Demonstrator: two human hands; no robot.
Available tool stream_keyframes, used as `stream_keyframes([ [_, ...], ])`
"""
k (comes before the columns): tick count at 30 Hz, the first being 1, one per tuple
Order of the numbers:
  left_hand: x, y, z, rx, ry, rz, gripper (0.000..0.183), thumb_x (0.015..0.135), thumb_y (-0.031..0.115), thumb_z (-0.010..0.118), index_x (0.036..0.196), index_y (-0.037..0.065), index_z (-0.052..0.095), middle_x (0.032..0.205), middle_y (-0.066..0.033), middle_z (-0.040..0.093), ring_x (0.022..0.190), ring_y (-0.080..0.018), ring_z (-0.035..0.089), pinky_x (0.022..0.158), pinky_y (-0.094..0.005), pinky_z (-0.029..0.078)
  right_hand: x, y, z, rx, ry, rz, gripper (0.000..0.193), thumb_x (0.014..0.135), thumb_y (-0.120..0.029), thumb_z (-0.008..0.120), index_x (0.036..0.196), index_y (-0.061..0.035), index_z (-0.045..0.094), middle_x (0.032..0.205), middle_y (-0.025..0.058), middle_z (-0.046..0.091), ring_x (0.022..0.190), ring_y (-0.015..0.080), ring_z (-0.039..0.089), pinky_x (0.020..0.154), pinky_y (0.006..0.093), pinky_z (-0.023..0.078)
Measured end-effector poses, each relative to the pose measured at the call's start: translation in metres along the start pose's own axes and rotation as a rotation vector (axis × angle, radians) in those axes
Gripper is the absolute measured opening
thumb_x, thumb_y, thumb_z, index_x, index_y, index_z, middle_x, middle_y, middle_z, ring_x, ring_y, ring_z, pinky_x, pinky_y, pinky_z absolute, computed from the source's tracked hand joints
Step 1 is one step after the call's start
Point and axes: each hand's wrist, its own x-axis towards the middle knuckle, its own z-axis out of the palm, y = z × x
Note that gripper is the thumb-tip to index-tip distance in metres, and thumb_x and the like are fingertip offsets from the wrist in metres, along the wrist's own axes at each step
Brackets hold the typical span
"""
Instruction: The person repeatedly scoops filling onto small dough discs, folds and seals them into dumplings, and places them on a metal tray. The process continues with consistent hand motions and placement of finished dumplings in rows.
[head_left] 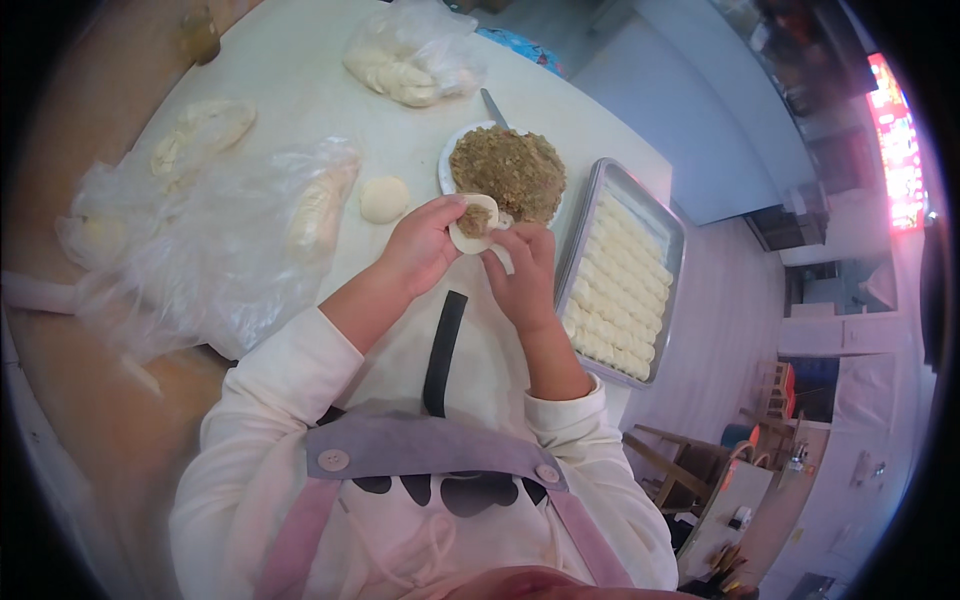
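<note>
My left hand (425,243) holds a round dough wrapper (468,243) by its left side, thumb at the rim. A small heap of brown filling (473,219) lies in the middle of the wrapper. On the opposite side, my right hand (527,268) pinches the wrapper's right edge between thumb and fingers. Just beyond both hands stands a white plate (446,167) piled with brown minced filling (510,170), a utensil handle (493,108) sticking out at its far side. Another flat dough round (384,200) rests on the table to the left of my left hand.
To the right, a metal tray (592,190) holds rows of filled dough pieces (618,285). Clear plastic (215,245) covers dough on the left, near a loose dough piece (205,133). A bag of dough (410,70) sits at the far side. A black strip (444,350) lies before me.
</note>
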Motion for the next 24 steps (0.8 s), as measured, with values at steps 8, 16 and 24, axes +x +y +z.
stream_keyframes([
  [8,-0.055,-0.007,0.028,0.062,-0.198,0.009,0.031,0.102,0.018,0.038,0.122,-0.002,0.050,0.116,-0.0132,0.058,0.103,-0.0215,0.061,0.095,-0.0382,0.049,0.022,-0.045,-0.037,-0.076,0.131,-0.040,0.016,0.074,-0.005,0.074,0.089,-0.0098,0.068,0.092,0.0068,0.056,0.089,0.0265,0.051,0.076,0.0367,0.042],
  [16,-0.119,-0.010,0.058,0.527,-0.284,0.463,0.024,0.098,0.009,0.047,0.120,-0.002,0.047,0.117,-0.0135,0.057,0.107,-0.0181,0.059,0.092,-0.0298,0.050,0.008,-0.104,-0.065,0.157,0.167,0.053,0.019,0.081,-0.001,0.067,0.098,-0.0076,0.066,0.096,0.0100,0.062,0.096,0.0258,0.057,0.083,0.0355,0.046],
  [24,-0.134,0.015,0.070,1.133,-0.503,1.052,0.021,0.092,0.021,0.058,0.104,0.003,0.061,0.117,-0.0117,0.058,0.120,-0.0297,0.047,0.098,-0.0410,0.039,-0.004,-0.159,-0.087,0.583,0.226,0.131,0.019,0.086,0.004,0.061,0.103,-0.0050,0.064,0.104,0.0098,0.063,0.096,0.0191,0.061,0.085,0.0298,0.050],
])
